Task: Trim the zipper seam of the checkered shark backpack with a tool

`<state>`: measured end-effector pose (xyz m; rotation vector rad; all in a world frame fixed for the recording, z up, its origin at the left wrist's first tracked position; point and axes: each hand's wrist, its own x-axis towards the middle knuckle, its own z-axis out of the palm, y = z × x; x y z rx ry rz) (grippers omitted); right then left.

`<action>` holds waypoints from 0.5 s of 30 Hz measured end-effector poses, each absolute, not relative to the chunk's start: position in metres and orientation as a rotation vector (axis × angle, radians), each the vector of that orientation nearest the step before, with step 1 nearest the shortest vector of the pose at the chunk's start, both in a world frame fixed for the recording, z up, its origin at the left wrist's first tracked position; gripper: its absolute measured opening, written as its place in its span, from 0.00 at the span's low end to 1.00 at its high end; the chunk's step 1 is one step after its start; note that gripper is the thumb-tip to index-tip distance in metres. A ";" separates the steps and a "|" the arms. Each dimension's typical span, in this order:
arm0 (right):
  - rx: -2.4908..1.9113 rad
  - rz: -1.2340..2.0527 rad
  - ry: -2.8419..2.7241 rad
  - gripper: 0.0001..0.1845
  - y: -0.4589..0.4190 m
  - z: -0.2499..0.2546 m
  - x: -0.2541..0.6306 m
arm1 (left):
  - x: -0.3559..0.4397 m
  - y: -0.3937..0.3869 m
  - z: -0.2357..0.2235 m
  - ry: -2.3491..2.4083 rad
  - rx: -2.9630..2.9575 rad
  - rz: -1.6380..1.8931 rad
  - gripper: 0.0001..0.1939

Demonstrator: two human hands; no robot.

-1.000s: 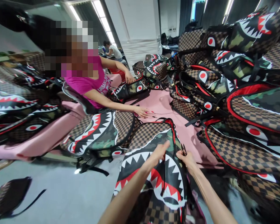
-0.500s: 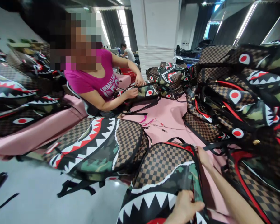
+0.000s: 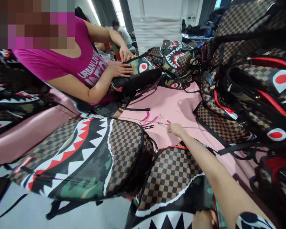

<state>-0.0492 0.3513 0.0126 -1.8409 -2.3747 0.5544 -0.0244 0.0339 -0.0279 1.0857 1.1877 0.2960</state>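
Below me lies a backpack (image 3: 168, 178) with brown-black checks, a camouflage patch and a white-toothed shark mouth. At the bottom edge, my left hand (image 3: 202, 219) is closed on this backpack's side; its fingertips are partly hidden. My right hand (image 3: 175, 129) reaches past the backpack's top to the pink cloth, fingers pinched at the near end of a thin red-and-white pen (image 3: 165, 119). Small black thread snips (image 3: 148, 127) and a magenta ribbon (image 3: 148, 119) lie left of that hand.
Another shark-mouth backpack (image 3: 85, 156) lies to the left. Several backpacks (image 3: 248, 92) are piled on the right, more at the back. Across the pink cloth (image 3: 166, 98), a person in a magenta shirt (image 3: 85, 60) rests both hands on a backpack (image 3: 138, 74).
My right hand has left the backpack's upper edge and moved forward to the pen. My left hand has shifted right and down on the backpack. The view has tilted downward.
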 end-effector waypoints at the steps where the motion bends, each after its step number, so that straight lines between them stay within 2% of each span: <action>1: -1.825 0.553 -2.356 0.13 0.342 0.019 -0.047 | -0.023 0.033 -0.023 1.213 1.091 0.290 0.07; 5: -1.795 0.517 -2.178 0.13 0.270 0.061 0.007 | -0.021 0.030 0.003 1.270 1.253 0.337 0.09; 9: -1.525 0.712 -1.529 0.11 0.129 0.092 0.087 | -0.016 0.024 0.017 1.385 1.320 0.433 0.17; 13: -1.472 0.738 -1.015 0.06 -0.016 0.062 0.128 | -0.009 0.012 0.019 1.247 1.004 0.577 0.13; 15: -1.473 0.809 -0.897 0.07 -0.055 0.036 0.130 | -0.008 0.005 0.018 1.173 0.938 0.576 0.11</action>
